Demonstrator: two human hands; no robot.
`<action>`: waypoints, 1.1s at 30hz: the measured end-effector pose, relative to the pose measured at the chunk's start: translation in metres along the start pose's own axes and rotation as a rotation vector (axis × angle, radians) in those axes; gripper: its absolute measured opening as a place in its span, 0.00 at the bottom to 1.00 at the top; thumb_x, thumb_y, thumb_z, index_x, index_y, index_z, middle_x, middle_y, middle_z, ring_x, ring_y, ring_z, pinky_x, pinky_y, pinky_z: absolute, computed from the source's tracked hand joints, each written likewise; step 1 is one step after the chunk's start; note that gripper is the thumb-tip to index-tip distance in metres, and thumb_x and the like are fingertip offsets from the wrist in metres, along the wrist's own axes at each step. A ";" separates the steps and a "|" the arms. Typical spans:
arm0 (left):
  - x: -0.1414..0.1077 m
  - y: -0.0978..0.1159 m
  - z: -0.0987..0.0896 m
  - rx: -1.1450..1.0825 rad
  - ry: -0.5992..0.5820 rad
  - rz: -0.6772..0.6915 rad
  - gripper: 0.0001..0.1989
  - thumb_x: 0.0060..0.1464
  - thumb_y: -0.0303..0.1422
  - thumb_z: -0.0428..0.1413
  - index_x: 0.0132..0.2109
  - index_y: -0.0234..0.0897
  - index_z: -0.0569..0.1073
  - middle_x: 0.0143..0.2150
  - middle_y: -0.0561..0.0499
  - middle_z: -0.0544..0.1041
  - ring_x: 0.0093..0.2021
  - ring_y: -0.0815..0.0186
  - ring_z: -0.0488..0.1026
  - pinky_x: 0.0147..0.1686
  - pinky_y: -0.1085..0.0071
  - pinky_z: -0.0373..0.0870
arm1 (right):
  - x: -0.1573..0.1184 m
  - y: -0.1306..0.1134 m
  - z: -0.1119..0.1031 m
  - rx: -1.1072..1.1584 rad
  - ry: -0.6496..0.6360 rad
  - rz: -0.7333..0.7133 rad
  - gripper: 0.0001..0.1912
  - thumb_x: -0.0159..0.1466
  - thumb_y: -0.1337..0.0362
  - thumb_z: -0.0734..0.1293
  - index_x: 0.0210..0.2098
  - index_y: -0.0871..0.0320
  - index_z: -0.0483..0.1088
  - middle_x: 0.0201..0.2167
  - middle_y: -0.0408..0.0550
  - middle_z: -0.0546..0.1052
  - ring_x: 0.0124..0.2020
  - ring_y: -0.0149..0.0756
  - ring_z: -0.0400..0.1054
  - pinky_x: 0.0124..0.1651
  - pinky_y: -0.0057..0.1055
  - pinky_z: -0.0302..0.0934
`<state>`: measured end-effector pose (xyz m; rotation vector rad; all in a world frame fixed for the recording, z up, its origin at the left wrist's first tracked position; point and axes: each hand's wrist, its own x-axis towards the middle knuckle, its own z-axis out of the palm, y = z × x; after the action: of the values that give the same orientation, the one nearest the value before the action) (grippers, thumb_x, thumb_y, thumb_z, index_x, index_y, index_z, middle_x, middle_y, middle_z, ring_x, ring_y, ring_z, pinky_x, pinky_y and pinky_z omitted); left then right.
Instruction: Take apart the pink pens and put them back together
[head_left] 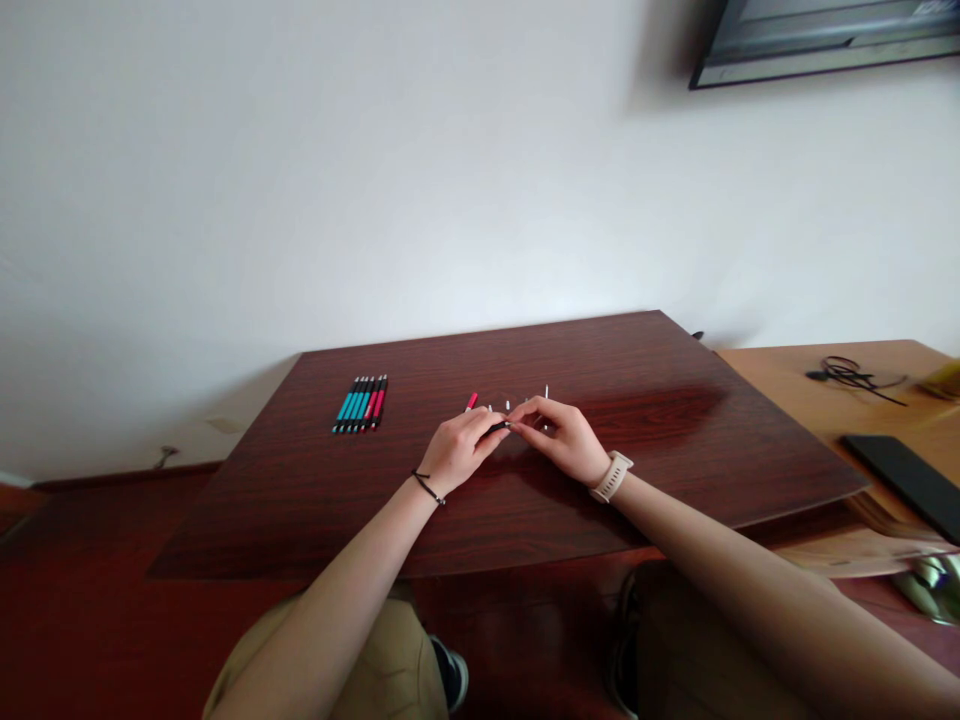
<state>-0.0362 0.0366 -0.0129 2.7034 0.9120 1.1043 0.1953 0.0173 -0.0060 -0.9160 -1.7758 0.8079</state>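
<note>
My left hand (457, 442) is closed around a black pen part (495, 428), which points toward the right. At its light-coloured end, my right hand (559, 435) pinches with thumb and forefinger; any small piece between those fingertips is too small to make out. Just behind my left hand lies a red pen barrel (471, 402), partly hidden by the fingers. Small pale pieces, among them a white one (508, 406), lie beyond the hands. A thin white piece (547, 391) is behind my right hand.
Several pens with teal and red barrels (360, 404) lie side by side on the dark wooden table (300, 500). To the right, a lighter table (795, 370) holds a black cable (851, 374) and a flat black object (904, 480). A screen (832, 45) hangs on the wall.
</note>
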 end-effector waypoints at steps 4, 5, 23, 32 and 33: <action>0.000 0.001 0.000 0.000 0.000 -0.007 0.08 0.73 0.35 0.55 0.52 0.38 0.76 0.45 0.48 0.82 0.44 0.62 0.82 0.48 0.60 0.83 | 0.000 -0.003 -0.001 -0.041 0.001 -0.021 0.10 0.72 0.54 0.71 0.46 0.52 0.79 0.40 0.47 0.84 0.39 0.39 0.78 0.42 0.34 0.70; 0.000 0.001 0.000 -0.001 -0.002 -0.007 0.08 0.73 0.35 0.55 0.52 0.38 0.76 0.45 0.48 0.82 0.44 0.62 0.82 0.49 0.60 0.83 | 0.000 -0.004 -0.001 -0.047 0.000 -0.024 0.10 0.72 0.53 0.71 0.46 0.52 0.79 0.40 0.47 0.84 0.40 0.39 0.78 0.43 0.35 0.71; -0.001 -0.001 0.000 0.025 -0.004 0.020 0.09 0.73 0.35 0.55 0.54 0.39 0.77 0.46 0.47 0.82 0.45 0.62 0.82 0.49 0.60 0.83 | -0.002 0.002 -0.002 -0.056 0.003 -0.024 0.10 0.72 0.53 0.71 0.46 0.51 0.79 0.42 0.47 0.84 0.40 0.40 0.78 0.46 0.37 0.72; -0.001 -0.002 0.001 0.037 -0.009 0.026 0.11 0.73 0.37 0.55 0.53 0.38 0.78 0.43 0.47 0.82 0.43 0.62 0.82 0.48 0.61 0.83 | -0.001 0.002 -0.002 -0.061 -0.016 -0.039 0.11 0.73 0.52 0.70 0.46 0.51 0.79 0.41 0.47 0.84 0.40 0.41 0.78 0.44 0.36 0.72; -0.001 -0.002 0.001 0.038 -0.006 0.024 0.10 0.73 0.37 0.56 0.53 0.38 0.78 0.43 0.47 0.82 0.43 0.62 0.82 0.48 0.61 0.83 | -0.001 0.001 -0.002 -0.063 -0.020 -0.042 0.11 0.73 0.52 0.70 0.46 0.51 0.78 0.42 0.47 0.84 0.40 0.41 0.78 0.45 0.37 0.72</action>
<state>-0.0371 0.0382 -0.0145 2.7533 0.9114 1.0941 0.1974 0.0175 -0.0069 -0.9115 -1.8412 0.7404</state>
